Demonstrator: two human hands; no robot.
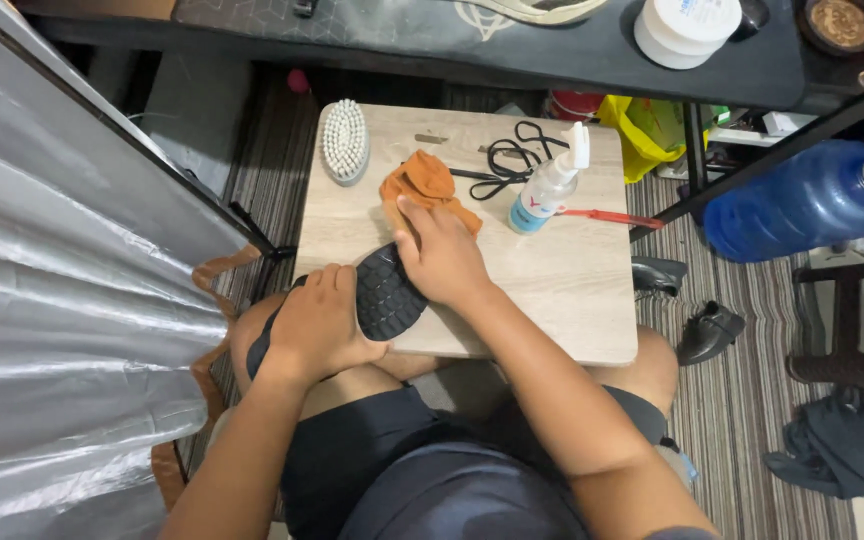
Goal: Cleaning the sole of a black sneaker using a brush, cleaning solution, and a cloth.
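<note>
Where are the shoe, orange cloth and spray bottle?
shoe (387,292): head view, on the black treaded sole, between the hands.
orange cloth (420,178): head view, on its bunched top, beyond the right hand.
spray bottle (545,193): head view, on the clear body.

Floor: striped carpet (752,400) in grey and brown bands, running under everything. Small light wood-grain worktop (582,300) at centre. Above it, a dark desk (552,50) on black metal legs, edge to edge across the top of view. Left side: a large silvery pleated sheet (62,330), catching soft light. Right: a blue water jug (802,205) lying on its side, a dark wooden chair (852,320) partly in view, a crumpled dark cloth (842,445) on the floor, and black shoes (707,330) near the worktop. Yellow bag (642,135) beneath the desk.
</note>
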